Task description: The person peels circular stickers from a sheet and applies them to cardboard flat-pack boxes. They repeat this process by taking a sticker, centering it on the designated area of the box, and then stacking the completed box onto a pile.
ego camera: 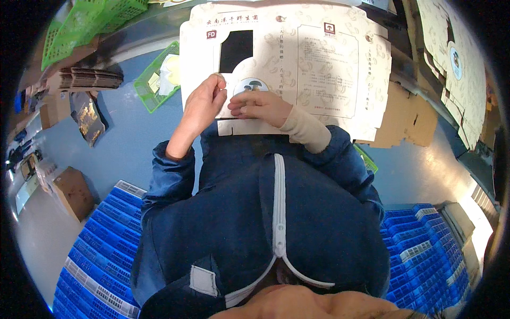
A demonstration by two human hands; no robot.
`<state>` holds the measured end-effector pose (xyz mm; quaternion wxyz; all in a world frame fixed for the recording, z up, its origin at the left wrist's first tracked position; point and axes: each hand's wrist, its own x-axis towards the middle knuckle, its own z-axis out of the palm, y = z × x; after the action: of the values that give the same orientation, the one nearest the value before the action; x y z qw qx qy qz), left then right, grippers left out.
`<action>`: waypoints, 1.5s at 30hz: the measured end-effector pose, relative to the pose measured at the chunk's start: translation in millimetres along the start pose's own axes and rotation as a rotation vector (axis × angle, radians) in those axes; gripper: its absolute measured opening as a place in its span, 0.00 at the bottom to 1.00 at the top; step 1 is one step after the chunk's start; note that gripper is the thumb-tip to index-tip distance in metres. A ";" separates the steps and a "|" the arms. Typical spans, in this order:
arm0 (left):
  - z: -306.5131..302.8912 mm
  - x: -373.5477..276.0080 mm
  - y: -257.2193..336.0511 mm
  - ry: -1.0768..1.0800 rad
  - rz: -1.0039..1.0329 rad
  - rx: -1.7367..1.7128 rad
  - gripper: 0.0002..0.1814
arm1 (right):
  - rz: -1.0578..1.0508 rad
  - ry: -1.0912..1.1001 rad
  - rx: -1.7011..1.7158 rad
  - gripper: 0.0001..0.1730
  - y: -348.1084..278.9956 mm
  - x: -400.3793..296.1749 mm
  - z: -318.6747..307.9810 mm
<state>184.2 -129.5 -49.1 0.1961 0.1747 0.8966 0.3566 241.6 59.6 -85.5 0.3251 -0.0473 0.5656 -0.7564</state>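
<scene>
Before me lies a flat, cream printed cardboard box blank (326,91), with tabs along its edges. A window cut through it (236,50) looks black, and below that sits a round mushroom picture (252,84). At the window's lower left corner my left hand (205,97) has its thumb and curled fingers close together against the card. Whether anything is pinched there cannot be made out. My right hand (265,107), a beige cuff at its wrist, rests across the blank with fingers extended, partly hiding the mushroom picture.
More printed blanks (454,75) stand at right, near plain brown cardboard (406,115). A green basket (153,85) holding white and yellow pieces is at left, with dark flat stacked cartons (91,78) beyond. Stacked blue plastic crates (99,247) flank me. A green crate (85,28) is upper left.
</scene>
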 end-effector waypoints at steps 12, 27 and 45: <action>-4.5 -7.4 -12.7 0.142 -0.057 -0.214 0.07 | -0.016 0.757 0.055 0.15 -19.1 -102.4 -77.6; -45.3 -36.5 -2.6 0.207 -0.124 -0.479 0.30 | 0.145 1.311 -0.935 0.33 -15.4 -230.8 -84.1; -193.2 9.7 80.7 0.110 0.249 -1.033 0.24 | -0.430 1.095 -0.240 0.14 -101.1 -343.0 -39.6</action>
<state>97.9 -180.1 135.1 0.1654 0.1415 0.5858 0.7807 448.8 294.3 91.7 -0.1814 0.1995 0.7102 -0.6503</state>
